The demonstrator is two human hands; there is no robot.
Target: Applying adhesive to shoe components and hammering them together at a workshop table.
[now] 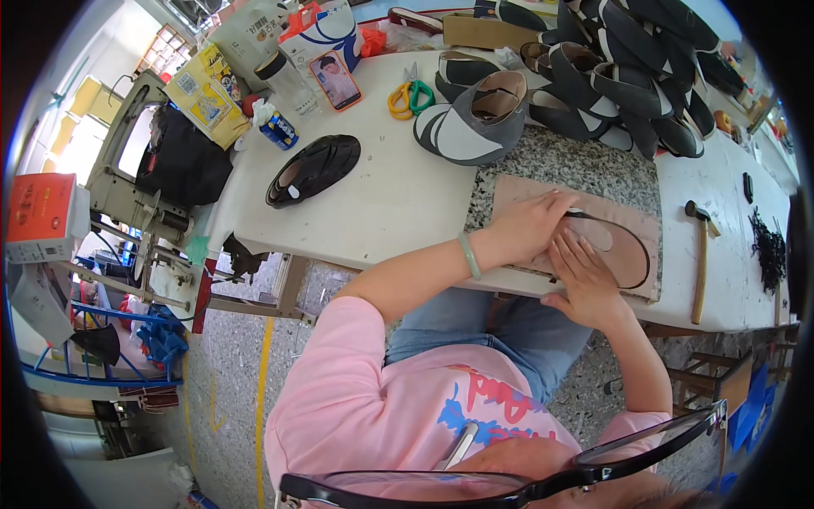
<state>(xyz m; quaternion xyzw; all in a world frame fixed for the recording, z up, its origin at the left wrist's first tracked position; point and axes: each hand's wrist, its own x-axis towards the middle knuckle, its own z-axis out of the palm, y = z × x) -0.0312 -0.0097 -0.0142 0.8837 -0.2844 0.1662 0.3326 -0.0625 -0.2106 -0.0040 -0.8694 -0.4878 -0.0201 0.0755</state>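
Observation:
A flat shoe upper piece (626, 256), pinkish beige with a thin black curved edge, lies on a pinkish-beige sheet (519, 191) over a speckled granite slab (577, 161). My left hand (530, 227) reaches across from the left, its bent fingers closed at the piece's far left end by the black edge. Just nearer, my right hand (587, 278) rests with fingers stretched flat over the piece's left part, its thumb apart. Both hands together hide that end of the piece. A green bangle (469, 256) circles my left wrist.
A grey-white shoe upper (481, 127) stands behind the slab, beside a large pile of uppers (623, 72). To the right lies a hammer (700, 263). Leftward are a black shoe piece (314, 170), scissors (410, 95), a phone (336, 82), a jar (288, 83) and a sewing machine (127, 161).

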